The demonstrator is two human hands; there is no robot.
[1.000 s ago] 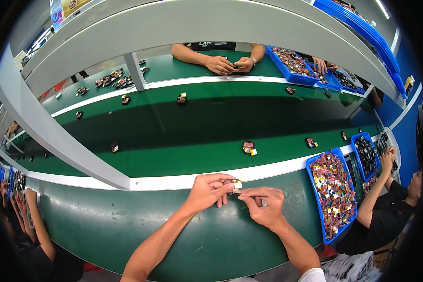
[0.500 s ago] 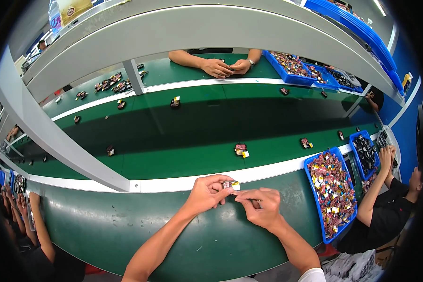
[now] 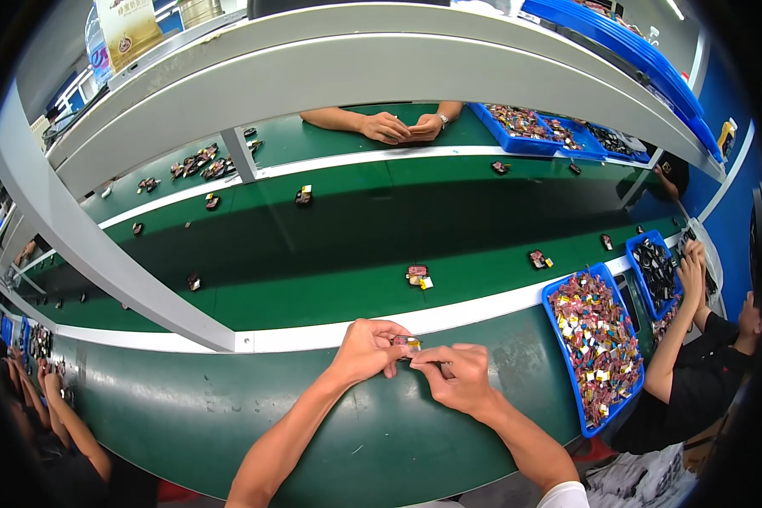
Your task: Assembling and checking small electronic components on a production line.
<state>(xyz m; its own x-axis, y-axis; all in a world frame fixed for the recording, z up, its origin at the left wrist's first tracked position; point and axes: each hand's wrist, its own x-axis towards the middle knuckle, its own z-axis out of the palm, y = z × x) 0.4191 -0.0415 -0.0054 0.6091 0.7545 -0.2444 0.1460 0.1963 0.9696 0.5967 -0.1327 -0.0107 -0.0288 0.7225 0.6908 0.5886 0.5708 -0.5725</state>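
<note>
Over the green worktop, close to the white rail, my left hand is closed on a small electronic part in a dark casing with a pale and yellow label. My right hand meets it from the right, thumb and forefinger pinched together at the part's lower right edge. Whatever sits between those fingertips is too small to make out. Just beyond the rail, a similar dark part with a red face and pale tag lies on the green conveyor belt.
At my right stands a blue bin heaped with small red, yellow and white pieces; behind it a blue bin holds black pieces. A grey post and overhead shelf frame the belt. Co-workers' hands are across, others left and right.
Parts on the belt have shifted left. My right fingers have drawn in tighter at the part's edge, and the dark thin bit under them no longer shows. The view has tilted slightly.
</note>
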